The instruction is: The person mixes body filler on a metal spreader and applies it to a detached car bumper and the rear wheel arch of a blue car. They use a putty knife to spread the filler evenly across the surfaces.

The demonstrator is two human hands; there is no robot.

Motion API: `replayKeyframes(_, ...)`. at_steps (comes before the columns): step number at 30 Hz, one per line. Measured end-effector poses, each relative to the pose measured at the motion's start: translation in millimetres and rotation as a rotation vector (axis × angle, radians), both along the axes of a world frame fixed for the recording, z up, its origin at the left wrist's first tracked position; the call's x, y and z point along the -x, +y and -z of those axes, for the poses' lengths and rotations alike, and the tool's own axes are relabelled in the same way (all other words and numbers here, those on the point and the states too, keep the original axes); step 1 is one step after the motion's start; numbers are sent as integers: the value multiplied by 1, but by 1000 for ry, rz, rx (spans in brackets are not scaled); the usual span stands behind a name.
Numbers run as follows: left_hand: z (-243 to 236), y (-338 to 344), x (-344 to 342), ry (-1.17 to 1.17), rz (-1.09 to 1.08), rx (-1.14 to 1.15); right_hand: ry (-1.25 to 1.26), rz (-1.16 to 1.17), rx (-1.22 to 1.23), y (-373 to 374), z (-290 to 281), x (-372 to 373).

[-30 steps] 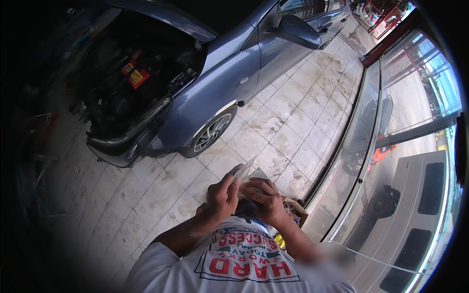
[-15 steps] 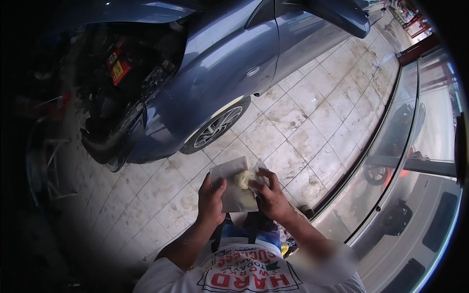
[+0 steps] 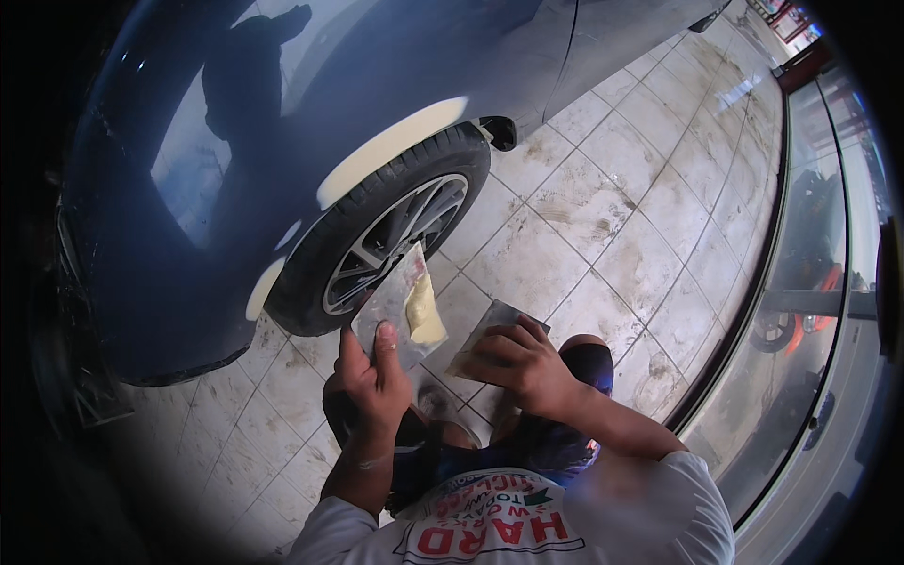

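My left hand (image 3: 379, 381) is closed on a thin greyish plate (image 3: 381, 309), thumb on top. A thick smear of cream body filler (image 3: 424, 313) lies along the plate's right side. Close by on the right, my right hand (image 3: 535, 369) grips a dark, flat spreader (image 3: 501, 313), its fingers across the top face. The two tools are apart. Ahead is the dark blue car fender (image 3: 311, 104). Cream filler (image 3: 391, 149) covers the edge of its wheel arch, and a smaller cream patch (image 3: 265, 290) sits lower at the front of the arch.
The car's wheel (image 3: 400, 231) stands just beyond the plate, within the arch. My bent knee (image 3: 589, 363) rises beside my right forearm. White floor tiles (image 3: 584, 207) with dirty smudges run to a glass partition (image 3: 800, 217) on the right.
My view has dropped and come closer to the wheel arch, with my knees now bent. My hands have moved apart. The filler, a round lump before, is now a long smear on the plate.
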State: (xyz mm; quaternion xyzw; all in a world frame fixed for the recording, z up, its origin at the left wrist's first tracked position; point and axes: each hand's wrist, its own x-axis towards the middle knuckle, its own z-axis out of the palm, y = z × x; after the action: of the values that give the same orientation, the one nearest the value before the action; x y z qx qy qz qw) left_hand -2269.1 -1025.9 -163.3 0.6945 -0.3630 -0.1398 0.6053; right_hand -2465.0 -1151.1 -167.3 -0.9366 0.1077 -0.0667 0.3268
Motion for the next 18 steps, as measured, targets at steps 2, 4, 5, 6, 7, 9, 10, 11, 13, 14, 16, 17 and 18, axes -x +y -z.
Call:
replayKeyframes(2,20,4,-5,-182,70,-31,-234,171,119,-4,16,5)
replayKeyframes(4,33,11,6,-301,203,-75,-339,236,175,0,29,2)
replayKeyframes(5,35,14,14,-297,190,-74,-369,224,179,5,33,-1)
replayKeyframes(6,34,20,22,-268,182,-71,-328,202,174,11,37,-6)
replayKeyframes(7,32,22,22,-243,150,-50,-313,174,197,17,38,-5)
replayKeyframes(9,23,26,21,-140,79,-12,-319,130,169,26,38,-7)
replayKeyframes(10,18,28,17,-193,66,35,-326,108,174,31,36,-5)
replayKeyframes(11,11,32,15,-211,44,56,-237,68,144,33,35,-5)
replayKeyframes(13,5,33,11,-12,19,368,-46,-4,140,39,28,0)
replayKeyframes(14,2,34,7,-55,-61,384,-208,4,114,44,26,0)
replayKeyframes(16,7,26,2,33,-180,487,-379,2,108,52,23,1)
replayKeyframes(17,11,23,2,213,-184,483,-482,-24,26,57,23,2)
replayKeyframes(18,17,17,4,414,-189,462,-531,-27,-72,58,25,0)
